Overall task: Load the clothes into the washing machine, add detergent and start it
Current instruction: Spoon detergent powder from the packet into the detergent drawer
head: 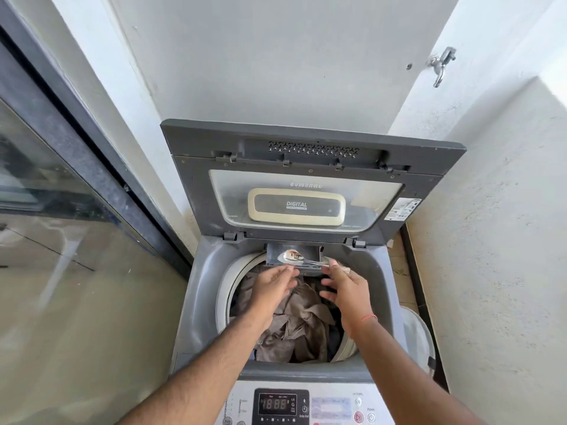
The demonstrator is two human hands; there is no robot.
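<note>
The grey top-loading washing machine (199, 302) stands with its lid (310, 167) raised. Brown and dark clothes (302, 326) fill the drum. At the back rim the detergent drawer (273, 254) is pulled out over the drum. A clear plastic spoon (291, 256) with white powder in its bowl lies over the drawer. My right hand (346, 292) pinches the spoon's handle between thumb and forefinger, its other fingers spread. My left hand (273, 286) hovers over the clothes, fingers apart, fingertips at the drawer's front edge, holding nothing.
The control panel (282, 404) at the near edge shows a lit display and buttons. A glass sliding door (61, 240) runs along the left. White walls close in behind and on the right, with a tap (441, 64) on the wall. A white tub (417, 335) sits right of the machine.
</note>
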